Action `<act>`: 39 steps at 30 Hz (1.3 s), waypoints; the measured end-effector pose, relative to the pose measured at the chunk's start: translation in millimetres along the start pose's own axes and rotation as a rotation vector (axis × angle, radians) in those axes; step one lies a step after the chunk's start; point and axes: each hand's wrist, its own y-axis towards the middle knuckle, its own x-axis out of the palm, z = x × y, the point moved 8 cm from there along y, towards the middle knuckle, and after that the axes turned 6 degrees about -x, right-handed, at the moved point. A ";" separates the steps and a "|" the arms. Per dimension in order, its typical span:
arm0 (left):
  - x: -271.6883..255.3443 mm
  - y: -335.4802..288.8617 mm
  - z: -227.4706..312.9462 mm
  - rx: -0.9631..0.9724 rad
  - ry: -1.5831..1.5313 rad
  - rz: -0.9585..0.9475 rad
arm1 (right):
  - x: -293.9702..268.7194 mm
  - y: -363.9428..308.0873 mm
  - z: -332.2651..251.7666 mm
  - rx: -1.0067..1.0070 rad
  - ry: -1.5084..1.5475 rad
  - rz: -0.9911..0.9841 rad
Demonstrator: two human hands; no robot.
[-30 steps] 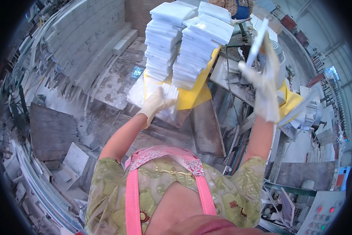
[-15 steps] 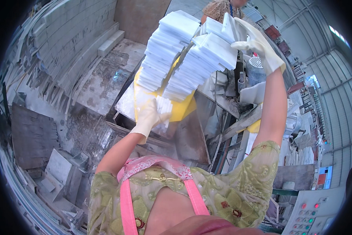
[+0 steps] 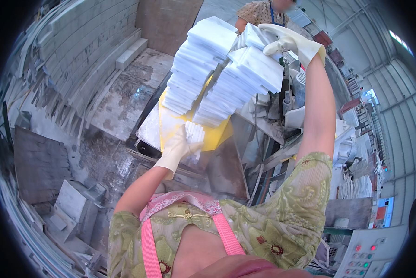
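Two leaning stacks of thin white stone tiles stand side by side on a yellow sheet, the left stack [image 3: 191, 69] a little apart from the right stack [image 3: 240, 81]. My right hand [image 3: 293, 44], in a cream rubber glove, is at the far end of the right stack. Its thumb and fingers close on the edge of a white stone tile [image 3: 255, 38], partly hidden by the hand. Nearer me, my left hand [image 3: 176, 147], gloved too, is wrapped round a small bundle of narrow white stone strips [image 3: 195, 133], just in front of the stacks.
The yellow sheet [image 3: 212, 142] lies over a metal-edged stand. Long stone slabs [image 3: 85, 39] are piled at the left. A co-worker [image 3: 259, 13] stands beyond the stacks. Machinery with a motor [image 3: 299, 85] is on the right, and a button panel [image 3: 368, 250] at lower right.
My right hand has come down and left, bringing the raised tile onto the far end of the right stack. My left hand keeps its grip on the strips.
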 end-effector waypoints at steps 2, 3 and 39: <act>0.7 0.2 -0.5 0.002 0.016 0.009 | 2.3 -1.8 0.0 -0.020 0.020 0.004; 1.1 0.3 -0.7 0.009 0.032 0.021 | 3.4 -3.8 -1.0 -0.026 0.053 0.015; -3.6 28.3 -13.7 0.053 -0.171 -0.066 | 420.6 -729.2 202.1 1.173 -0.058 0.425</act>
